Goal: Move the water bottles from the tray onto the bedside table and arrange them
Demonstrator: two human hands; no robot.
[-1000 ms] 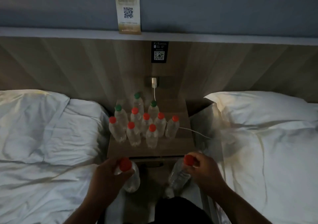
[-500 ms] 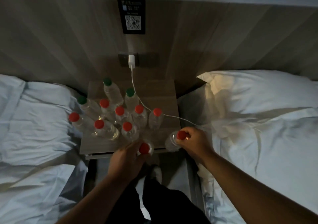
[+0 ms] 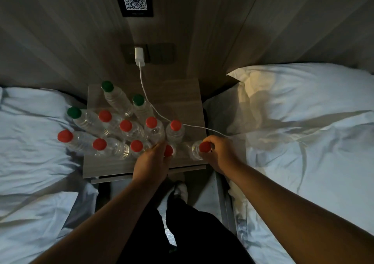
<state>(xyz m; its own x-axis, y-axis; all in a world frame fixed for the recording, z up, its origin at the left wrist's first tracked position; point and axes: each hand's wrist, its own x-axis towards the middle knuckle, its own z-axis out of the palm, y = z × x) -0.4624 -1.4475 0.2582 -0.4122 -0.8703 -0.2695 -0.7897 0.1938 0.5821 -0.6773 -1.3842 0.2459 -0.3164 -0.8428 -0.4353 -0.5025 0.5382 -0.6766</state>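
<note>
Several clear water bottles with red and green caps stand clustered on the wooden bedside table. My left hand grips a red-capped bottle at the cluster's front; its body is mostly hidden by my fingers. My right hand holds another red-capped bottle by its neck, upright on the table's front right part. No tray is in view.
A white charger sits in the wall socket; its cable runs across the table to the right bed. Another bed lies left. The table's front edge is just below my hands.
Both hands carried their bottles forward from in front of the table onto its front part. The view has tilted down and closer.
</note>
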